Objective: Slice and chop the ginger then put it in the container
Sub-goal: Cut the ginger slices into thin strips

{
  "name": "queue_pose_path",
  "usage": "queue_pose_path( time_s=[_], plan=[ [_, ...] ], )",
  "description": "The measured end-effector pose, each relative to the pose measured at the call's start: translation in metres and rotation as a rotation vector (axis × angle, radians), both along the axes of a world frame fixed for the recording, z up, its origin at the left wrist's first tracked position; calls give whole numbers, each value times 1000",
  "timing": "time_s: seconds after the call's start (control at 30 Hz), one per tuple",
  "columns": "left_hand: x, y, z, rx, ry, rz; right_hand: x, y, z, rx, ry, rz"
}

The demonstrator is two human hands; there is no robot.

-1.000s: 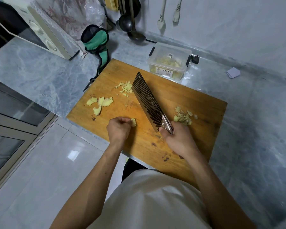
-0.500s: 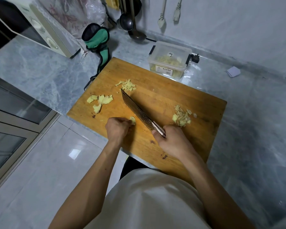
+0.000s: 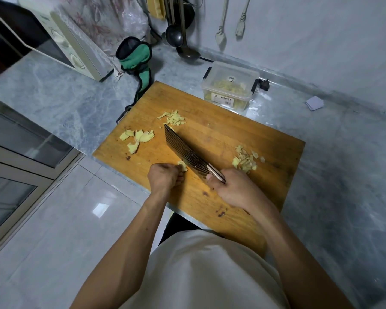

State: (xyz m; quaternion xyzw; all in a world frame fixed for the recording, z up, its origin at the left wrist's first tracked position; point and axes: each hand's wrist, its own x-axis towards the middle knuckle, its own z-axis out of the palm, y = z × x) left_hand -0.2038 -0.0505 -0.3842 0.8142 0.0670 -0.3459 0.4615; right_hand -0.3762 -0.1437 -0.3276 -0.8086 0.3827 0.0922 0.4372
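The broad ridged steel cleaver (image 3: 185,153) is now lying low against the small pale-yellow ginger piece (image 3: 183,166), having dropped from its raised tilt a second ago, so another slice is likely being cut. The left hand (image 3: 165,178) is pinching that piece with curled fingers on the wooden cutting board (image 3: 221,134); the right hand (image 3: 234,190) is wrapping the handle. The clear plastic container (image 3: 228,89) is sitting just beyond the board.

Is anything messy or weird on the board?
Nothing broken or spilled. Ginger bits lie in three loose heaps on the board, and the board's near edge hangs past the counter.
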Motion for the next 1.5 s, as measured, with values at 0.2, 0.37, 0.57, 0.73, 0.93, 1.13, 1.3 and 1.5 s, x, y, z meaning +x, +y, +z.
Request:
queue_pose_path(
  time_s=[0.2, 0.37, 0.57, 0.73, 0.93, 1.13, 1.3, 1.5],
  plan=[
    [2, -2, 3, 16, 11, -21, 3, 4, 4, 228, 12, -60],
    [-3, 5, -1, 26, -286, -113, 5, 3, 3, 182, 13, -59],
    [-1, 7, -1, -32, -271, -90, 5, 3, 2, 121, 1, 7],
    [-1, 2, 2, -31, -175, -51, 7, 8, 0, 109, -28, 20],
    [-8, -2, -2, -35, -172, -25, 8, 3, -3, 89, -49, 35],
    [3, 7, 4, -34, -70, -43, 4, -5, -6, 132, -71, 19],
    [6, 2, 15, -4, 114, -24, 6, 2, -5, 101, -73, 42],
    [-4, -6, 15, -51, 267, 131, 9, -3, -7, 21, -62, 107]
  ],
)
